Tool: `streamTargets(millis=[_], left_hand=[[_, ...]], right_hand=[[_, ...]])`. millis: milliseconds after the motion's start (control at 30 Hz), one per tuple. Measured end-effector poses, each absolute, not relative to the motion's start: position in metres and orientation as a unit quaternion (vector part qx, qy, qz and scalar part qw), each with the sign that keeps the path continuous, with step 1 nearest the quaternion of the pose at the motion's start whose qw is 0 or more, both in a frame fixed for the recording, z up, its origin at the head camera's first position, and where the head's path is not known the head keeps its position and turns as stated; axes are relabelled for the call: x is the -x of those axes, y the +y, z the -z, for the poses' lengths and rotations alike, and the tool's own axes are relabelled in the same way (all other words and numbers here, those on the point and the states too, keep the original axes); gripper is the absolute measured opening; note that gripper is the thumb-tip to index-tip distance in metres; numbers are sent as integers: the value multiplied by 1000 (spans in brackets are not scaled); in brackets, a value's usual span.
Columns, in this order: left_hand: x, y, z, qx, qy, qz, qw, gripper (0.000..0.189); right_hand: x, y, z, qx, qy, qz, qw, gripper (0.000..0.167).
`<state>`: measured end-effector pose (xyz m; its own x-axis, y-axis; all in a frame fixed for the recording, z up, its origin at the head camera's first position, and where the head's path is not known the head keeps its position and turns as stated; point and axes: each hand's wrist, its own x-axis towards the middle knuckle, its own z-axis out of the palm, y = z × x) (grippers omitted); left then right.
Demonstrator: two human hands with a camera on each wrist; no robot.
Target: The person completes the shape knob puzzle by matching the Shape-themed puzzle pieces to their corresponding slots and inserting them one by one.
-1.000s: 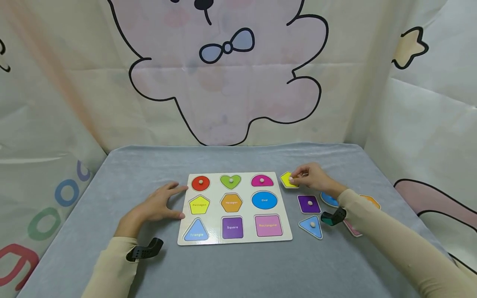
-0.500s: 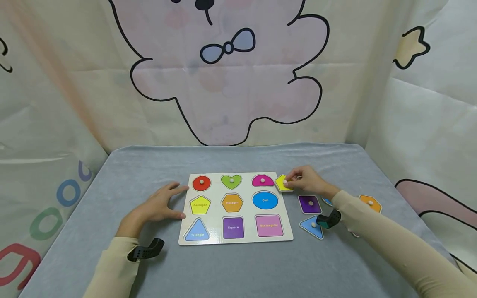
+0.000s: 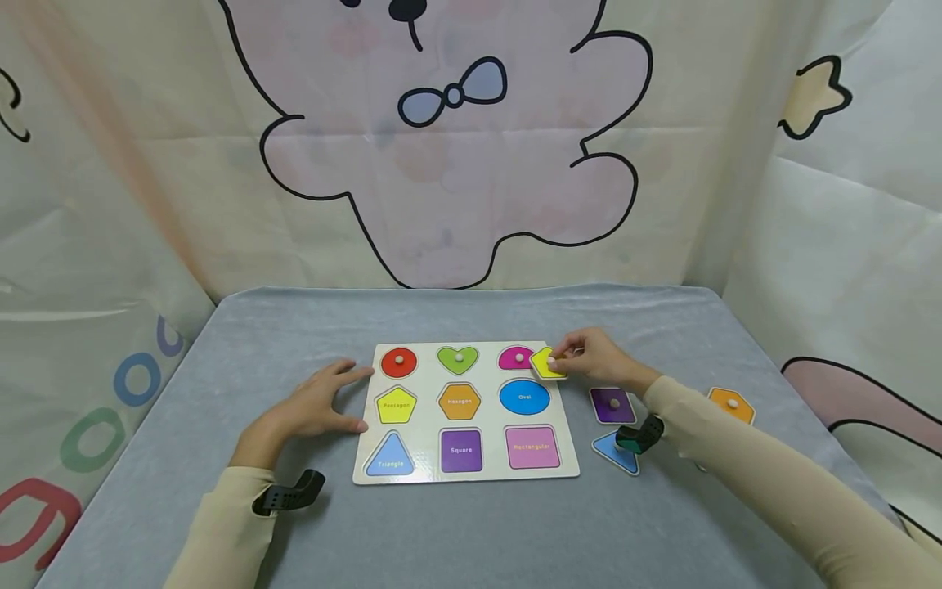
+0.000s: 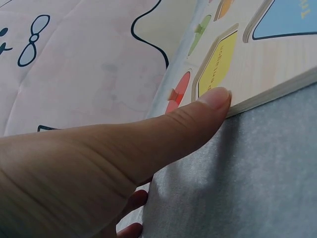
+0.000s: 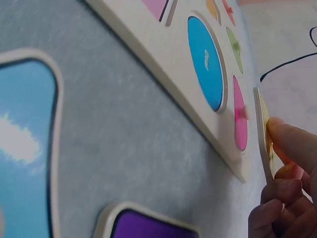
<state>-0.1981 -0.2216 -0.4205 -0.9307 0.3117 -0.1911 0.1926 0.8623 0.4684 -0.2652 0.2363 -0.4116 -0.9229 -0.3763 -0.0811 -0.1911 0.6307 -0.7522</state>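
Observation:
A white shape puzzle board (image 3: pixel 490 411) lies on the table. Its red circle (image 3: pixel 399 362), green heart (image 3: pixel 458 359) and pink semicircle (image 3: pixel 513 358) have knobs; the printed pentagon, hexagon, oval, triangle, square and rectangle spaces show no piece. My right hand (image 3: pixel 598 357) pinches a yellow pentagon piece (image 3: pixel 543 365) by its knob. In the right wrist view the pentagon piece (image 5: pixel 263 134) stands apart from the board, above its far right corner. My left hand (image 3: pixel 312 402) touches the board's left edge with fingers spread; the left wrist view shows the thumb (image 4: pixel 198 116) on that edge.
Right of the board lie a purple square piece (image 3: pixel 612 406), a blue triangle piece (image 3: pixel 615 451) and an orange hexagon piece (image 3: pixel 731 404). My right forearm hides part of that area. A grey-blue cloth (image 3: pixel 456 532) covers the table; printed curtains surround it.
My right hand has carried the yellow pentagon piece leftward, from beside the board to over its far right corner. The left hand has stayed at the board's left edge.

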Motion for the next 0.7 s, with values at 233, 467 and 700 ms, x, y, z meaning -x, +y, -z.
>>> streamTargets(millis=[233, 467, 700], left_hand=[[198, -223, 421, -132, 957, -225, 130, 92], [199, -222, 422, -131, 956, -225, 133, 92], [199, -223, 422, -127, 957, -224, 134, 92]], right_hand=[[269, 221, 410, 174, 888, 411, 114, 21], [271, 209, 413, 189, 882, 415, 122, 19], [269, 196, 410, 195, 879, 418, 124, 19]])
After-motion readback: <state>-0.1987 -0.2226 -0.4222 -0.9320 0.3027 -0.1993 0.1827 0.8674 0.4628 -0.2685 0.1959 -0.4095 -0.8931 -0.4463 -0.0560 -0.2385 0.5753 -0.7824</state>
